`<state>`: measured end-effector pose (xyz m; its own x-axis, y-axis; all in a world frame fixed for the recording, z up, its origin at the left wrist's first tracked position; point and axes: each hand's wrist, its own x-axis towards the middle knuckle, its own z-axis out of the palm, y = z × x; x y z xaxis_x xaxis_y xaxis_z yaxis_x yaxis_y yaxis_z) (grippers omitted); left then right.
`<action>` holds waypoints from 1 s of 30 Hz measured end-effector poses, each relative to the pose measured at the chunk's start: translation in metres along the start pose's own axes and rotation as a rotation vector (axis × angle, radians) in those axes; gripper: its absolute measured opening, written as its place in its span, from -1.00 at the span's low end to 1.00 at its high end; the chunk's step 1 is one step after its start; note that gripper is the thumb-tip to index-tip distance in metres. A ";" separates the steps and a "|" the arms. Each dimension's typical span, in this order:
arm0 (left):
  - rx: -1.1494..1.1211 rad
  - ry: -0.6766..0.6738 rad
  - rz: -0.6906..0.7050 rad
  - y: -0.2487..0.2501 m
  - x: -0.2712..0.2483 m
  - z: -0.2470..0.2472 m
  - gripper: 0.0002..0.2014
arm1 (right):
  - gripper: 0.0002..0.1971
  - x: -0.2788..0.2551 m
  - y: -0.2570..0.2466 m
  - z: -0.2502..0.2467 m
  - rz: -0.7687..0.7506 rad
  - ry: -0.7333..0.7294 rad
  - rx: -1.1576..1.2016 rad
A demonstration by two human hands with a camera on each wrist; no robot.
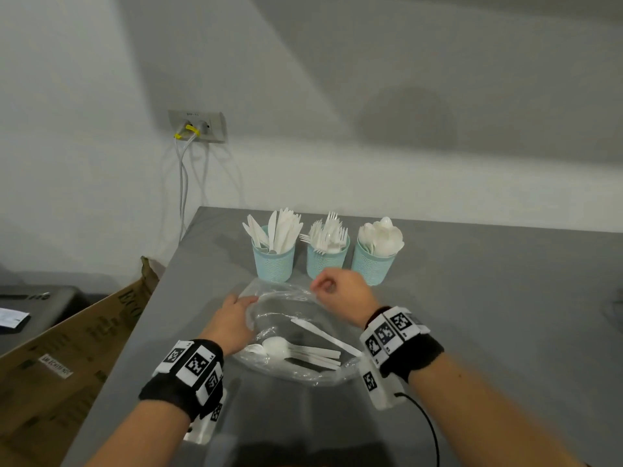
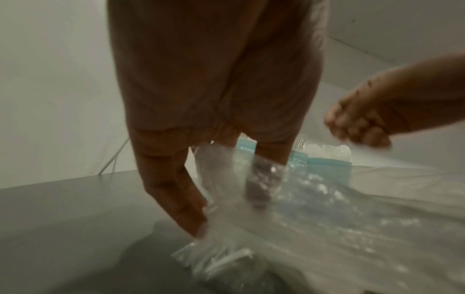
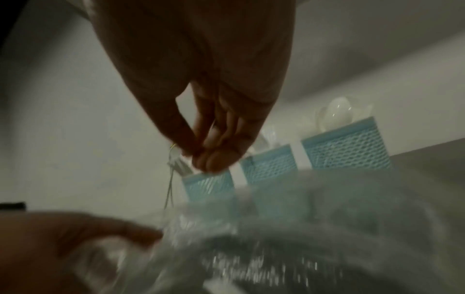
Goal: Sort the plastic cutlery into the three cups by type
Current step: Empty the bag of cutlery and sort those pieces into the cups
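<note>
Three light blue cups stand at the back of the grey table: the knife cup, the fork cup and the spoon cup. In front of them lies a clear plastic bag with white spoons and a knife inside. My left hand holds the bag's left rim, thumb outside and fingers behind the film. My right hand pinches the bag's far rim with curled fingers, just in front of the fork cup. Both wrist views are blurred.
A cardboard box leans against the table's left edge. A wall socket with hanging cables sits behind the table's left corner. A black cable runs from my right wristband. A dark unit stands far left.
</note>
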<state>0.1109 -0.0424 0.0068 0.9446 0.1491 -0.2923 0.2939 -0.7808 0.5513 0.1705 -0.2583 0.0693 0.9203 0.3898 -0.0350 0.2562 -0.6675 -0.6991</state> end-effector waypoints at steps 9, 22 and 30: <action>-0.103 0.005 0.192 -0.006 -0.030 0.014 0.20 | -0.12 -0.026 0.040 0.048 0.224 -0.429 -0.580; -0.291 -0.014 0.163 0.011 -0.045 0.019 0.19 | -0.50 -0.029 0.016 0.085 0.104 -0.336 -0.659; -0.315 -0.028 0.073 0.017 -0.045 0.015 0.16 | -0.56 -0.026 0.026 0.082 0.153 -0.363 -0.636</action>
<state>0.0713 -0.0713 0.0178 0.9617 0.0801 -0.2622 0.2608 -0.5619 0.7850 0.1287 -0.2336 -0.0068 0.8321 0.3743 -0.4094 0.3561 -0.9263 -0.1230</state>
